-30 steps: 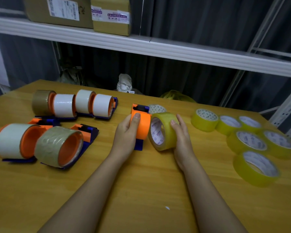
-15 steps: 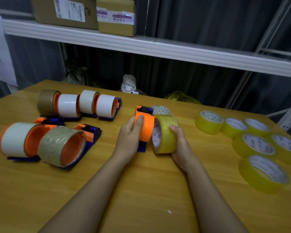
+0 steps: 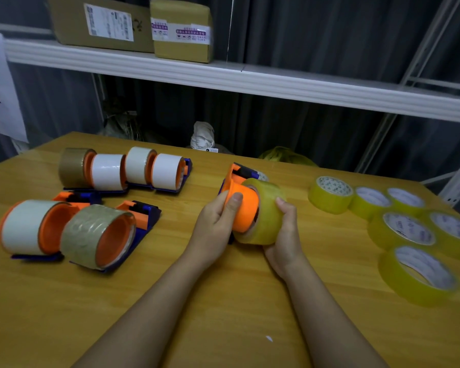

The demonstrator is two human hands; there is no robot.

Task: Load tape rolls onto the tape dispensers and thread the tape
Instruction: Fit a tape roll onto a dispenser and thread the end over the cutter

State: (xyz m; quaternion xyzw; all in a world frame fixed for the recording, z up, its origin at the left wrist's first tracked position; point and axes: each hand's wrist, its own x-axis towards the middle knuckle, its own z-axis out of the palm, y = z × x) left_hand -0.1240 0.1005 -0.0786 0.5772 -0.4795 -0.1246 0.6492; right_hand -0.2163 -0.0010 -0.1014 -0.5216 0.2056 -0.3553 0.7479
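Two bare forearms reach in from the near edge of a wooden worktop (image 3: 223, 314) and meet near its middle. The left hand (image 3: 215, 224) grips an orange and blue tape dispenser (image 3: 241, 205), its fingers curled round the orange drum with the thumb lying on top. The right hand (image 3: 284, 235) cups a yellow tape roll (image 3: 266, 211) from the right and below, its fingers wrapped over the outer face. The roll sits partly over the drum; orange still shows at the left. To seat it well, the roll likely needs a straight, square push to the left while the left hand braces the dispenser, so the core does not jam crooked. Towards the right edge, six spare yellow rolls (image 3: 404, 229) lie flat in a cluster. Towards the left edge, two loaded dispensers (image 3: 64, 232) lie nearer, and four more (image 3: 122, 168) stand in a row farther back. Beyond the far edge, a white shelf (image 3: 223, 75) carries two cardboard boxes (image 3: 181, 30).
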